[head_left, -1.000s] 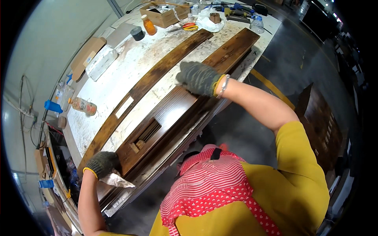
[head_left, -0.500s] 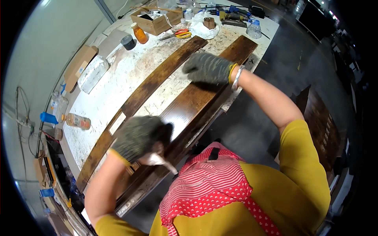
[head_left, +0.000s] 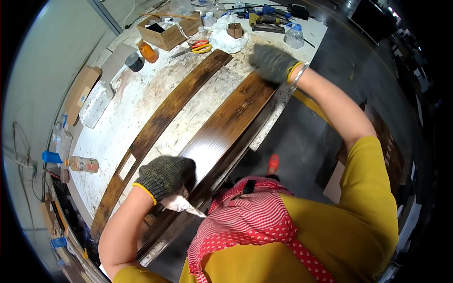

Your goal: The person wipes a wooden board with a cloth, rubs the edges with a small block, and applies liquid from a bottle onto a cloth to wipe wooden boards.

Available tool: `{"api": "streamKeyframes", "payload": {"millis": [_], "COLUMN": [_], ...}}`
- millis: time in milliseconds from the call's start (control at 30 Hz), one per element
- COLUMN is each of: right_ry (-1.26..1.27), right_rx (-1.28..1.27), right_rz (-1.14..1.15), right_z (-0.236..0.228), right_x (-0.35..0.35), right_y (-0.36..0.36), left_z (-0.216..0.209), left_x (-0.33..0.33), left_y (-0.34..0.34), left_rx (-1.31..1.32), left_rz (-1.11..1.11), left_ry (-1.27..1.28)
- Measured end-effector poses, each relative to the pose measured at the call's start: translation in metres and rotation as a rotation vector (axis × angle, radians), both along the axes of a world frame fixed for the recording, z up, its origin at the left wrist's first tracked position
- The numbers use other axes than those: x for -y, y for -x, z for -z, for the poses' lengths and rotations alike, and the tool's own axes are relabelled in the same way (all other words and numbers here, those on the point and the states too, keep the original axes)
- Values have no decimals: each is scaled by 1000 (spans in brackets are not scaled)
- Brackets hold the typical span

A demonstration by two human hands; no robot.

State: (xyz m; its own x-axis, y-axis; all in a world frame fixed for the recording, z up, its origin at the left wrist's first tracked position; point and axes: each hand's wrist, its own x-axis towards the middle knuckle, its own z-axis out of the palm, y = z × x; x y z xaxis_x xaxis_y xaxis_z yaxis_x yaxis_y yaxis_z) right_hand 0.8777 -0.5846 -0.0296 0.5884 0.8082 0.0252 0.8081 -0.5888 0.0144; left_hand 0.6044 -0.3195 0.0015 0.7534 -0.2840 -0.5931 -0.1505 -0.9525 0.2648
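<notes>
A wide brown wooden plank (head_left: 229, 113), with a glossy patch nearer me, lies slantwise along the table's near edge. Over its near-left part is my left hand (head_left: 165, 175) in a dark grey knit glove, closed around a whitish rag (head_left: 181, 203) whose tip hangs out below the palm. My right hand (head_left: 273, 62), gloved alike, is at the plank's far end; motion smears its fingers, so whether it grips the plank cannot be made out. Beyond the wide plank lies a narrower brown board (head_left: 163, 118) with a rectangular cutout towards its near end.
The stained white table (head_left: 120, 115) carries an orange bottle (head_left: 146, 50), a dark jar (head_left: 134, 62), orange-handled scissors (head_left: 200, 46), a cardboard box (head_left: 170, 35), a clear bottle (head_left: 294, 36) and power tools (head_left: 266, 21). Another bottle (head_left: 84, 164) lies at the left. Dark brown panels (head_left: 380, 137) stand at right.
My right hand has moved up and right to the wide plank's far end. My left hand stays near the plank's near part with the rag. The whole view has shifted slightly.
</notes>
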Motion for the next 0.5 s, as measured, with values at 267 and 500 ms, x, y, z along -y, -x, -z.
{"api": "streamKeyframes", "payload": {"millis": [267, 500], "right_ry": [-237, 57], "right_rx": [-118, 267], "right_rz": [-541, -247], "right_z": [16, 4], "right_x": [-24, 95], "right_y": [10, -155], "left_z": [-14, -8], "left_x": [19, 21], "left_y": [-7, -16], "left_rx": [-145, -186], "left_rz": [-150, -180], "left_ry": [-181, -164]}}
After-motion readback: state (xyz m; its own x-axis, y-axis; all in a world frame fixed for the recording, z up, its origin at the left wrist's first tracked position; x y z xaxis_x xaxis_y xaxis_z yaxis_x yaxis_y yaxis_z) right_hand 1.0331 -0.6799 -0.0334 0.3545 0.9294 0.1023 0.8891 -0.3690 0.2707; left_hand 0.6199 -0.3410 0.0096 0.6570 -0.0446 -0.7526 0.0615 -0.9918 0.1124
